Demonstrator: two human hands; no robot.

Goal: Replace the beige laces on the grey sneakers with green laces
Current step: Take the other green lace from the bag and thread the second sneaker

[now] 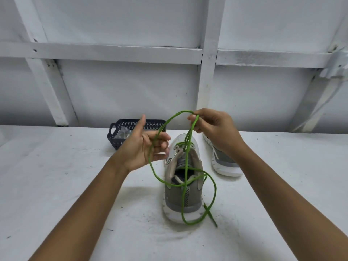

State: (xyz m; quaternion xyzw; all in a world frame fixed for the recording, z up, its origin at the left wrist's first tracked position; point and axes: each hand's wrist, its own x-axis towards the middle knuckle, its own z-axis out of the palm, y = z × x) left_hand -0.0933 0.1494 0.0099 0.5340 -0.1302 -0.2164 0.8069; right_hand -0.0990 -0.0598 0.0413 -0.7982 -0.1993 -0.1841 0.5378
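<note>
Desk: we work at a white, scuffed desk (56, 176) set against a white panelled wall with painted beams (131, 87).
Near shoe: a grey mesh sneaker with a white sole (175, 198) stands in the middle of the desk, its heel towards us and its toe pointing away.
Lace: a thin green cord lace (215, 187) is threaded through the eyelets nearest the toe. From there it rises to our hands, and its slack loops over the collar and heel down to the desk, with one tip lying just right of the heel.
Right hand: our right hand (214, 127) is raised above the toe, its fingers (194, 127) pinched together on the top of the lace.
Left hand: our left hand (145, 147) is held left of the shoe with the thumb up. The lace crosses its half-curled fingers (162, 146); we cannot tell whether they clamp it.
Second shoe: a matching grey sneaker (224, 159) lies to the right, partly behind our right wrist.
Basket: a dark blue perforated plastic basket (116, 140) sits behind our left hand.
</note>
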